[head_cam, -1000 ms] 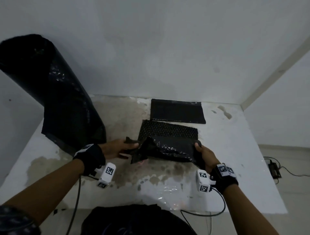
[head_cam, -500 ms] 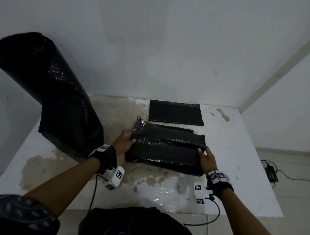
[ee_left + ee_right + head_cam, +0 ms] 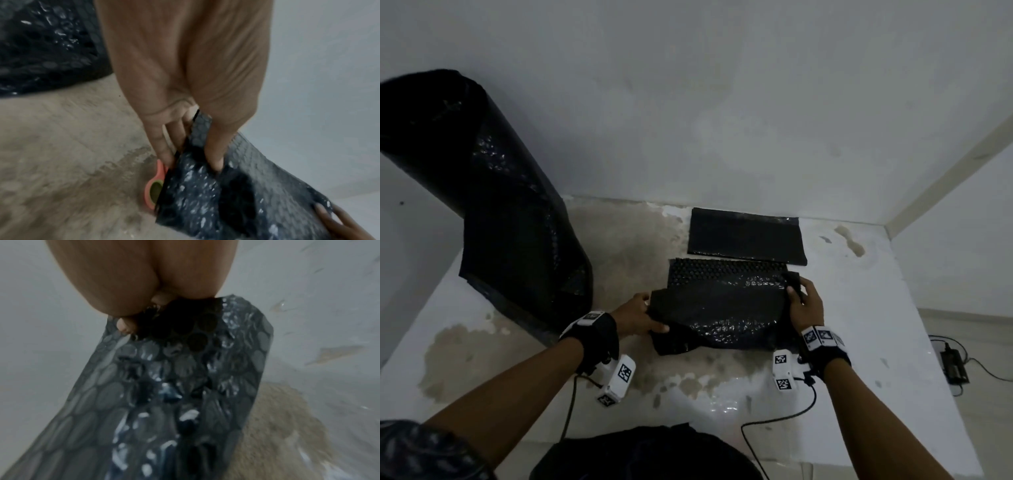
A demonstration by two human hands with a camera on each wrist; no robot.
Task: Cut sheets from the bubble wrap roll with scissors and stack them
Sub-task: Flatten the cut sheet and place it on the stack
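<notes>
Pinching the cut sheet [image 3: 715,308] at both ends, my left hand [image 3: 635,317] and right hand [image 3: 804,303] hold it low over the table [image 3: 859,359]. Scissors [image 3: 155,186] hide beneath; the finished stack [image 3: 746,236] and roll [image 3: 493,205] lie beyond. Limp film could sag and land skewed.

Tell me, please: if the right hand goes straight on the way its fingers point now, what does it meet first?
The right hand points away toward the wall while pinching the loose sheet. Straight ahead, it would probably meet the flat sheet lying further back first; depth is unclear.
</notes>
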